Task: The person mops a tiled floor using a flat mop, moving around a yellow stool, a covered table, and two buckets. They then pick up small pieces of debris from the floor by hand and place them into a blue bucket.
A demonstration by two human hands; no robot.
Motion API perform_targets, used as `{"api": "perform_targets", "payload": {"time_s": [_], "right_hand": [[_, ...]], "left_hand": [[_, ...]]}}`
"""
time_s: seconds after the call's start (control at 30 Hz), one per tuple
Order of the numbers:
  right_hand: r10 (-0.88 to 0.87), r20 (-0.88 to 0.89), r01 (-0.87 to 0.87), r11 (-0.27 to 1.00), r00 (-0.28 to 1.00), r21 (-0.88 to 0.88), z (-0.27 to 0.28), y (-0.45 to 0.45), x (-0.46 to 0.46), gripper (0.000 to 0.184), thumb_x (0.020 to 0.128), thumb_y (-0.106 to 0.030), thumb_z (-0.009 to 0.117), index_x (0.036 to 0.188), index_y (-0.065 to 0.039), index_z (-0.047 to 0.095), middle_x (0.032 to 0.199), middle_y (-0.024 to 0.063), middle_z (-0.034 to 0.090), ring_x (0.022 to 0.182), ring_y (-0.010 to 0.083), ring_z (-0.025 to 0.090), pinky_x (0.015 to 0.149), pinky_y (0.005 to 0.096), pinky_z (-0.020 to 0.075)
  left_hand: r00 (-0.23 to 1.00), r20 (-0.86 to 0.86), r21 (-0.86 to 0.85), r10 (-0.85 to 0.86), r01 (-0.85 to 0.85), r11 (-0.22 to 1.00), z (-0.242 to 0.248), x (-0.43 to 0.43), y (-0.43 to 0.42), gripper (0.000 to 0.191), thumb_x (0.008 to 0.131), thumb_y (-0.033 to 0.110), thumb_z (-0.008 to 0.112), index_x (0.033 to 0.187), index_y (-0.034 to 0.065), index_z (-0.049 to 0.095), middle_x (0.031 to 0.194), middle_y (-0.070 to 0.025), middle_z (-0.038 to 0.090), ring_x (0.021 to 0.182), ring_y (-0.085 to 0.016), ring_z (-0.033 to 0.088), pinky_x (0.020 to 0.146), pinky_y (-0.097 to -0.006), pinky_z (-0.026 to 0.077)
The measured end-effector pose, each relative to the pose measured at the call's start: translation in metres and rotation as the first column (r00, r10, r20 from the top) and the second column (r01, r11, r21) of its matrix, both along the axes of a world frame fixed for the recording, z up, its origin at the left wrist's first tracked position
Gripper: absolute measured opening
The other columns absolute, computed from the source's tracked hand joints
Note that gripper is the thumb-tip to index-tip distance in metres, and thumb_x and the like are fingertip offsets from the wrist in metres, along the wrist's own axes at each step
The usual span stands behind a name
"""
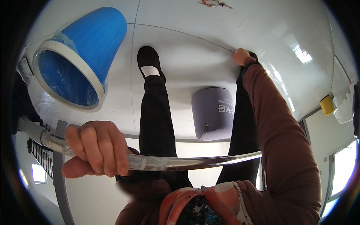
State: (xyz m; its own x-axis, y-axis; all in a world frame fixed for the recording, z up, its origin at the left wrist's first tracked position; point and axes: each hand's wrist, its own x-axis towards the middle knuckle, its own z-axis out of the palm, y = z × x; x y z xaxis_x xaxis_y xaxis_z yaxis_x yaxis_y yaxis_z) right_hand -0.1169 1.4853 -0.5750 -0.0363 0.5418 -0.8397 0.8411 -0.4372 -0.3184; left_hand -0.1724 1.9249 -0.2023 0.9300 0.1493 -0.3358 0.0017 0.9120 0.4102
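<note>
My left hand [97, 149] is closed around a shiny metal pole [202, 163] that crosses in front of my legs. Clear tape or film wraps parts of the pole beside the hand, and its left end has a grey sleeve [29, 130]. My right arm reaches down along my right leg, and my right hand [241, 57] is low beside my right shoe, fingers curled. Whether it pinches anything is hidden. A black shoe [148, 56] with a white sock is on my left foot, on the glossy light tiled floor [182, 62].
A blue bin [98, 36] with a cream rim and clear liner stands at left. Between my legs is a purple-grey cylindrical container [211, 115] bearing writing. Reddish debris [215, 3] lies on the floor ahead. A yellow object [327, 105] is at the far right, near a window [344, 168].
</note>
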Motion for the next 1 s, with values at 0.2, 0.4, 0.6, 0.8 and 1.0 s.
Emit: {"api": "perform_targets", "payload": {"time_s": [0.2,0.4,0.6,0.8,1.0], "right_hand": [[-0.548,-0.347,0.559,0.826,0.761,-0.078,-0.003,0.081,0.063,0.015,0.080,-0.012,0.059,0.083,-0.009,0.073,0.089,0.0114,0.071,0.081,0.0233,0.068,0.073,0.0360,0.0544],[-0.823,-0.527,0.851,0.421,0.212,-0.314,0.021,0.097,0.068,0.017,0.078,-0.007,0.057,0.085,-0.009,0.072,0.083,0.0061,0.069,0.079,0.0205,0.066,0.071,0.0336,0.0530],[-0.340,-0.310,0.297,0.938,0.888,-0.176,0.007,0.100,-0.052,0.025,0.080,-0.012,0.050,0.092,-0.001,0.070,0.095,0.0214,0.069,0.096,0.0379,0.065,0.083,0.0477,0.0505],[-0.845,-0.489,0.779,0.452,0.217,-0.436,-0.005,0.175,0.022,0.015,0.083,-0.009,0.055,0.090,-0.006,0.067,0.088,0.0056,0.072,0.078,0.0165,0.071,0.066,0.0285,0.0546],[-0.877,-0.448,0.891,0.052,-0.176,-0.451,0.034,0.158,0.112,0.025,0.080,-0.002,0.054,0.101,0.004,0.065,0.092,0.0172,0.070,0.086,0.0275,0.069,0.078,0.0365,0.0559]], "left_hand": [[0.996,0.053,-0.094,-0.071,0.076,0.993,-0.015,0.004,-0.001,0.032,0.095,0.034,0.056,0.086,0.0087,0.038,0.067,-0.0094,0.055,0.055,-0.018,0.064,0.056,-0.0373,0.062],[0.989,0.087,-0.130,-0.119,0.129,0.983,-0.018,0.012,0.004,0.032,0.094,0.034,0.056,0.087,0.0081,0.038,0.071,-0.0090,0.056,0.058,-0.019,0.065,0.059,-0.0386,0.062],[0.978,0.153,-0.113,-0.145,0.163,0.980,-0.019,0.009,0.020,0.033,0.094,0.034,0.057,0.094,0.0063,0.040,0.076,-0.0100,0.056,0.060,-0.020,0.065,0.062,-0.0415,0.062],[0.987,0.136,-0.145,-0.087,0.106,0.984,-0.024,0.002,0.014,0.033,0.094,0.034,0.057,0.095,0.0064,0.039,0.076,-0.0098,0.055,0.062,-0.020,0.065,0.065,-0.0425,0.062],[0.985,0.162,-0.122,-0.066,0.086,0.989,-0.017,0.004,0.015,0.034,0.092,0.032,0.060,0.092,0.0068,0.037,0.075,-0.0093,0.055,0.064,-0.020,0.065,0.068,-0.0435,0.062]]}}
